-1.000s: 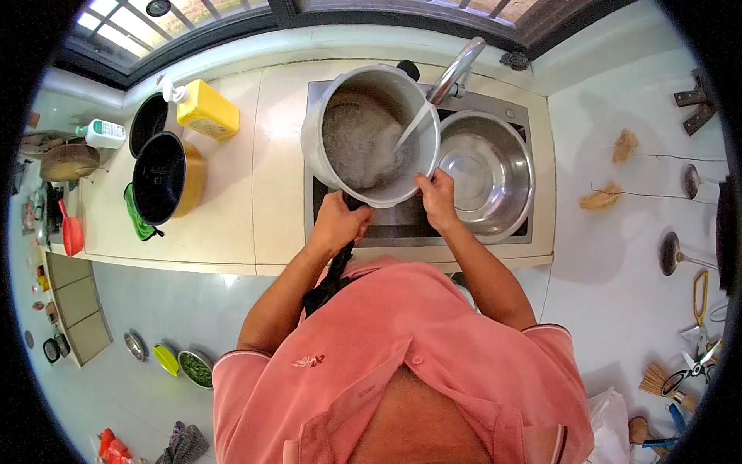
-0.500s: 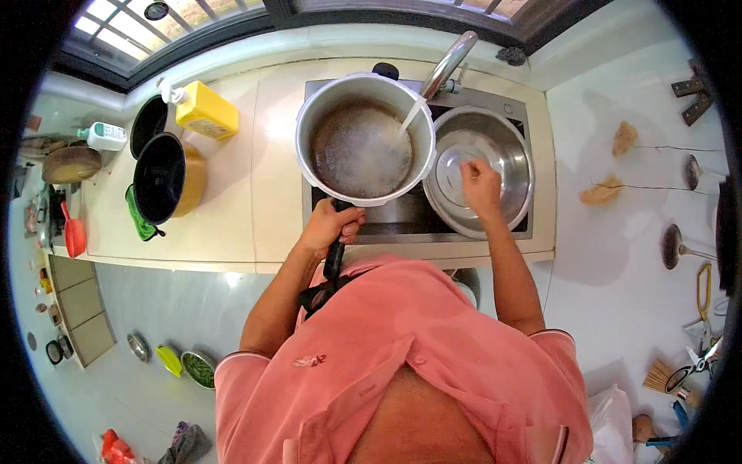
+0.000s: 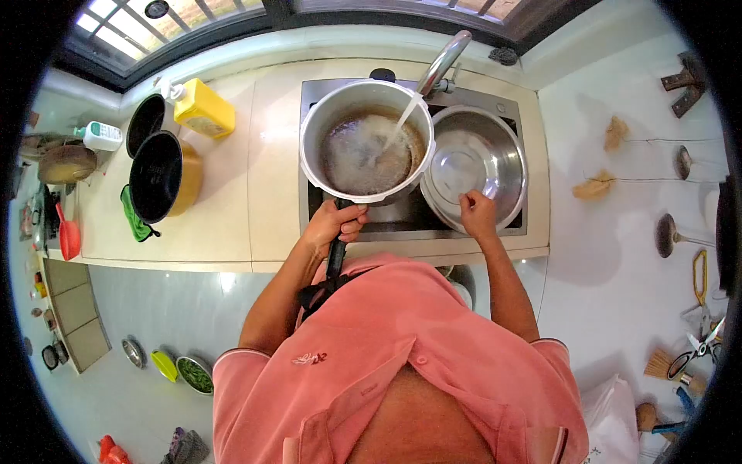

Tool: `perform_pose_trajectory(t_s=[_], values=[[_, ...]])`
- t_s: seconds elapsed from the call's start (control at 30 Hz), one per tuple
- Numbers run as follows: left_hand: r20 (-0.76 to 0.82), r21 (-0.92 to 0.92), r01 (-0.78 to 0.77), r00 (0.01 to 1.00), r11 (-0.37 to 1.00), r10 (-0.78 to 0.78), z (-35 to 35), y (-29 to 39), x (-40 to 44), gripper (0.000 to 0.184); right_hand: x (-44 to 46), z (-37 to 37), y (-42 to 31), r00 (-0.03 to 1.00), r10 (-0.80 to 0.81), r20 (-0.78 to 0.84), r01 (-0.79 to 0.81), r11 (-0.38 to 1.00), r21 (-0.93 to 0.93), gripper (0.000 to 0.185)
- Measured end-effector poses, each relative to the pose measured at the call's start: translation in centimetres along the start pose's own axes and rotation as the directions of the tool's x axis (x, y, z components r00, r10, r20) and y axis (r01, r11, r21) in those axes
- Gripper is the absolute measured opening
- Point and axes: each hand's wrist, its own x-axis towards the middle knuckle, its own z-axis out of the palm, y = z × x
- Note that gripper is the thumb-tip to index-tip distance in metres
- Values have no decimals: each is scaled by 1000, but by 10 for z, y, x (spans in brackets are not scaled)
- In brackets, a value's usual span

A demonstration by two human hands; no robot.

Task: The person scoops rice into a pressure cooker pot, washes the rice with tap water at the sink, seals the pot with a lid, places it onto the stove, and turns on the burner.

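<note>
My left hand is wrapped round the black handle of a large metal pot. Cloudy brownish water swirls in the pot, and a stream from the faucet runs into it. The pot is over the left part of the sink. To its right, a steel basin sits in the sink. My right hand is closed over the basin's near side; whatever its curled fingers hold, if anything, is hidden.
On the counter's left stand a yellow bottle, a black-lined pot, another dark pot behind it and a green cloth. A red scoop is at the far left. Ladles and scissors hang along the right wall.
My right hand has moved back toward my body, from over the basin's middle to its near rim. My left hand keeps its grip, and the water in the pot looks more stirred.
</note>
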Motion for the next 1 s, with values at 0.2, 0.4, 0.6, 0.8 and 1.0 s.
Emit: perform_pose_trajectory(t_s=[0.2,0.4,0.6,0.8,1.0], values=[[-74,144,-40,996,989,51,4,2,-6,9,-17,7,0,993,24,-119,-18,998,53,17],[-102,268,-71,990,961,101,-2,9,-12,11,-36,15,7,985,160,-58,-149,974,169,20],[-88,341,-78,990,937,114,-12,14,-20,9,-45,12,17,984,175,-40,-175,985,-1,24],[-58,333,-99,990,938,125,-19,14,-28,11,-56,23,19,956,283,-80,-253,931,263,19],[-84,326,-82,990,942,115,-17,10,-24,12,-40,18,22,975,223,-28,-213,957,198,19]])
